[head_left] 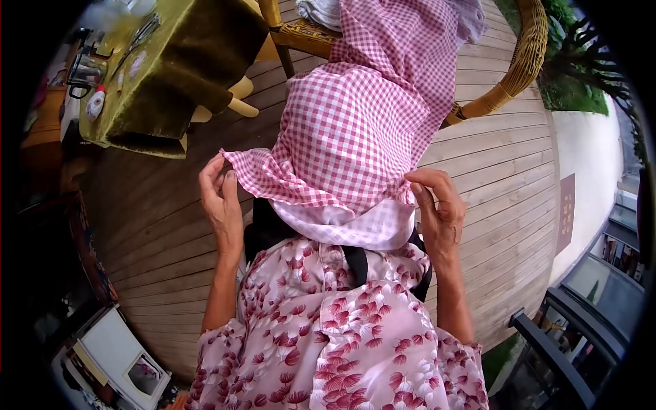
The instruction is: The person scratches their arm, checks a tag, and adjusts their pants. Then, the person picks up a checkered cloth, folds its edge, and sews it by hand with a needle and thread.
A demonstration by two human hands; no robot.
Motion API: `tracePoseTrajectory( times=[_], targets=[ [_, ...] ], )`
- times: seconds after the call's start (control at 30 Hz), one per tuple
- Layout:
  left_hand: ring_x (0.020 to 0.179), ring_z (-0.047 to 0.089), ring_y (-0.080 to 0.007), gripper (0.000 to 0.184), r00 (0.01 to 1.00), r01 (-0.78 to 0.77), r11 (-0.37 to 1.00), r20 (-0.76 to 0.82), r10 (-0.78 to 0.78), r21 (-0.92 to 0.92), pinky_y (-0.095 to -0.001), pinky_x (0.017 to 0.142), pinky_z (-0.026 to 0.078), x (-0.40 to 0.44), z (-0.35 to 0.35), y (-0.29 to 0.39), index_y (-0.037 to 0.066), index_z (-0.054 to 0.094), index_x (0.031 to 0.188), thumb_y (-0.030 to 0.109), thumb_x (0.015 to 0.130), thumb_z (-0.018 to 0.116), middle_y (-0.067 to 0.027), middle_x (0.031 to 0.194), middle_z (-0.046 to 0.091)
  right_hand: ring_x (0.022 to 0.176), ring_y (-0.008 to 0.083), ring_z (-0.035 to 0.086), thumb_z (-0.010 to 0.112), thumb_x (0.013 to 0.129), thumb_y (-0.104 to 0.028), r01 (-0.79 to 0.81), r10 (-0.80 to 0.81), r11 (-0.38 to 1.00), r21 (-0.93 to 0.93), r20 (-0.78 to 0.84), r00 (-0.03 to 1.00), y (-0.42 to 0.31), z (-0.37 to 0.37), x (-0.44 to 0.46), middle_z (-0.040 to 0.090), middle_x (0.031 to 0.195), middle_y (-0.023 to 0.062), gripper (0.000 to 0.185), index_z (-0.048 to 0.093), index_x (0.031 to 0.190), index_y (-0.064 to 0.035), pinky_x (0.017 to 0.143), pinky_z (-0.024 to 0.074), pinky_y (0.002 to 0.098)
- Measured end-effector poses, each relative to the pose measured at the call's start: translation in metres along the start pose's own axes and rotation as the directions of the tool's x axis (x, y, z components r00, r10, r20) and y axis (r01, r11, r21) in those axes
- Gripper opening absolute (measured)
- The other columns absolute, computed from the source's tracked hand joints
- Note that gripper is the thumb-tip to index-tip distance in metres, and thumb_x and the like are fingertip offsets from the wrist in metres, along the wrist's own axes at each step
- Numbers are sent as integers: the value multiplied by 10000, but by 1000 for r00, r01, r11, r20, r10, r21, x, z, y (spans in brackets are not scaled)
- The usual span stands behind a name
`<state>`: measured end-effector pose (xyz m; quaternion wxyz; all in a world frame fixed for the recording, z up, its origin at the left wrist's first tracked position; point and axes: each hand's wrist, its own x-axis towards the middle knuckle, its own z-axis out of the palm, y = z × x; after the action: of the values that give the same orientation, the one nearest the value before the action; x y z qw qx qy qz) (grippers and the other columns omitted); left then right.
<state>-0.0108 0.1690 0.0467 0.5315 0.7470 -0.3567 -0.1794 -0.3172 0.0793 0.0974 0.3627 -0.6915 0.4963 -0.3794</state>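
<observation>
Head view has the checked cloth [348, 130] between the person's two hands, running from the lap up over the rattan chair [523, 65] in front. The left hand [224, 212] pinches a corner between thumb and index finger, the other fingers loosely curled. The right hand [444, 208] is nearly closed at the opposite side, index finger and thumb on the edge, the rest bent in.

As for how far things have got, the near edge is lifted at both sides and sags in the middle, where the paler underside shows. The broad middle part lies fairly smooth over a rounded bulge; what is beneath cannot be seen. The near edge is rumpled rather than straight, and the far part lies in loose folds on the chair, so the cloth is neither flat nor squared up.

A white towel [320, 12] sits on the chair beside the cloth. Off to the left, the desk [171, 75] under an olive cover holds a metal cup [87, 70] and a red-capped bottle [96, 106]. The chair's curved arm stands close to the cloth's right side and might catch a loose fold
</observation>
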Motion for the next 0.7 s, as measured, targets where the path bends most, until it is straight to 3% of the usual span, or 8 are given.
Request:
tracePoseTrajectory(
  times=[0.03, 0.1, 0.2, 0.33, 0.43, 0.5, 0.57, 0.7],
  targets=[
    [1161, 577, -236, 282, 1000, 2, 1000, 8, -2, -13, -353, 990, 448, -1, 2, 14, -11, 558, 1217, 79, 950, 576, -123, 1223, 615, 870, 179, 658, 659, 892, 7, -31, 31, 999, 10, -42, 999, 17, -7, 3, 686, 943, 91, 102, 695, 986, -4, 766, 512, 284],
    [1089, 615, -253, 232, 916, -307, 937, 318, 243, 166, -358, 969, 464, -5, 5, 40, 17, 628, 1123, 80, 900, 645, -116, 1130, 664, 879, 184, 660, 658, 887, 12, -148, 149, 989, 24, -57, 987, 26, -15, 6, 688, 949, 93, 108, 697, 986, -4, 779, 515, 284],
    [1006, 627, -270, 258, 754, -520, 848, 521, 400, 102, -388, 954, 449, -16, 29, 71, 58, 668, 1047, 138, 814, 743, -88, 1042, 673, 890, 190, 664, 661, 872, 25, -81, 81, 996, 21, 33, 996, 37, -9, 8, 689, 955, 93, 126, 694, 990, -1, 793, 514, 289],
    [905, 616, -234, 240, 566, -647, 759, 715, 412, 75, -379, 920, 404, -16, 41, 80, 75, 680, 988, 195, 797, 760, -50, 956, 659, 946, 201, 659, 664, 857, 32, -35, 38, 998, -48, 63, 997, 35, -1, 13, 686, 996, 95, 154, 687, 1007, 1, 824, 507, 294],
    [858, 600, -211, 199, 492, -482, 875, 814, 310, -42, -367, 894, 388, -17, 33, 76, 74, 689, 931, 173, 778, 768, -35, 897, 654, 958, 186, 651, 637, 892, 11, -90, 90, 996, -1, -1, 996, 46, -5, 9, 685, 1018, 92, 142, 689, 1024, 3, 831, 502, 287],
    [833, 599, -206, 166, 493, -406, 912, 827, 272, -58, -361, 864, 412, -18, 20, 80, 60, 692, 876, 154, 766, 772, -41, 836, 656, 959, 167, 641, 605, 928, -14, -266, 274, 954, 138, -46, 961, 52, -13, 5, 685, 1028, 83, 136, 689, 1031, 10, 835, 498, 285],
    [794, 595, -211, 153, 529, -219, 975, 836, 145, -30, -350, 809, 436, -14, 5, 84, 49, 693, 850, 144, 764, 776, -54, 796, 657, 968, 153, 629, 590, 946, -30, -275, 294, 933, 234, -51, 954, 68, -16, -3, 684, 1034, 74, 139, 689, 1033, 16, 844, 490, 282],
    [768, 581, -205, 167, 571, -129, 992, 817, 84, -12, -337, 767, 446, -11, -10, 85, 32, 720, 854, 156, 769, 793, -57, 766, 653, 973, 151, 619, 599, 944, -46, -329, 349, 903, 276, -26, 937, 68, -13, -14, 681, 1027, 71, 141, 693, 1031, 11, 863, 475, 273]
  ],
)
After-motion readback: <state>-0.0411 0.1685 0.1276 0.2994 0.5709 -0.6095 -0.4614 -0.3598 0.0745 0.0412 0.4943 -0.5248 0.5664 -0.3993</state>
